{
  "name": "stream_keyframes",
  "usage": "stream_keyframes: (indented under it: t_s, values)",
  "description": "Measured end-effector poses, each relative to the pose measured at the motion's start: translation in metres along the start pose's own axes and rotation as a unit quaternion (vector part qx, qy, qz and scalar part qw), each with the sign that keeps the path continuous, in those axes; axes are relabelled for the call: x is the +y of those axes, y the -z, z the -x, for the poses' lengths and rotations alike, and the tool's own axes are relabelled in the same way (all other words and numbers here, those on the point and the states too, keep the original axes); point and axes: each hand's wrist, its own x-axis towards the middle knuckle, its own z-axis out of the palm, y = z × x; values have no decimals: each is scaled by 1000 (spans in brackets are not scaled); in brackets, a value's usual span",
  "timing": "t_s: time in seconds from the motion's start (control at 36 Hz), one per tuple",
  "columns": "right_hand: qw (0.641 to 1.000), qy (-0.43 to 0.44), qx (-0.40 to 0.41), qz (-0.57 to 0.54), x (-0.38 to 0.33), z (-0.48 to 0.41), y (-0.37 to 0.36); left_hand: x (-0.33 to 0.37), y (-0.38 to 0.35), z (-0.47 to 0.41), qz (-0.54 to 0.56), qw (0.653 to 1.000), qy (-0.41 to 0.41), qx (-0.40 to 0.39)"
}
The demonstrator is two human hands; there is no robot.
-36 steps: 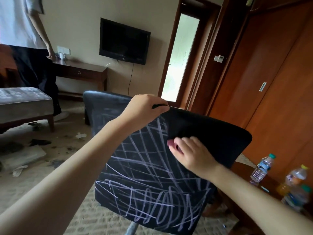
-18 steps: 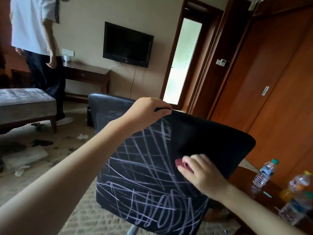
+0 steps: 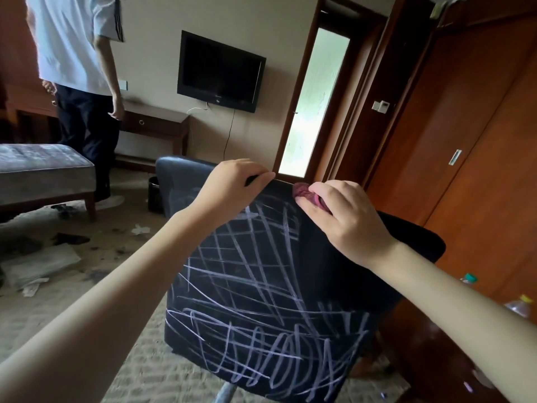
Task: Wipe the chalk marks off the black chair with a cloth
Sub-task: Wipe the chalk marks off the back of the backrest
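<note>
One room: beige carpet point(image 3: 162, 373) littered with paper scraps, wall TV point(image 3: 220, 72), grey bench point(image 3: 40, 170), wooden doors point(image 3: 479, 141). Small dark bin point(image 3: 155, 194) behind the chair, contents unseen. Two bottles point(image 3: 520, 306) at right. Black chair point(image 3: 261, 286): back crossed with white chalk marks point(image 3: 261, 330), right strip bare. Left hand point(image 3: 232, 187) grips its top edge. Right hand point(image 3: 345, 216) presses a bunched maroon cloth point(image 3: 305, 194) near that edge.
</note>
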Motion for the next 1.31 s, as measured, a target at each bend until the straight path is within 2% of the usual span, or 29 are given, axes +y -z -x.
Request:
stream_keyframes:
  t_s: [0.44,0.53,0.72,0.89,0.94,1.14,1.31]
  values:
    - [1000,19,14,16,-18,23,-20,-6,-4,3,-2,999,-26,21]
    - [997,59,-40,39,-30,54,-31,-6,-3,3,0,999,-34,17]
    - [994,50,-101,11,-58,105,-47,-1,-3,3,0,999,-44,18]
    - [972,124,-197,18,-64,119,-41,-2,-3,5,1,999,-37,10]
    - [978,104,-177,22,-61,104,-31,-2,-2,4,4,999,-35,5]
    - [1000,-3,-15,-6,-19,5,13,-1,-5,5,-4,999,-35,21]
    - [999,6,-32,40,-9,-17,0,-3,-6,6,-10,998,-47,37]
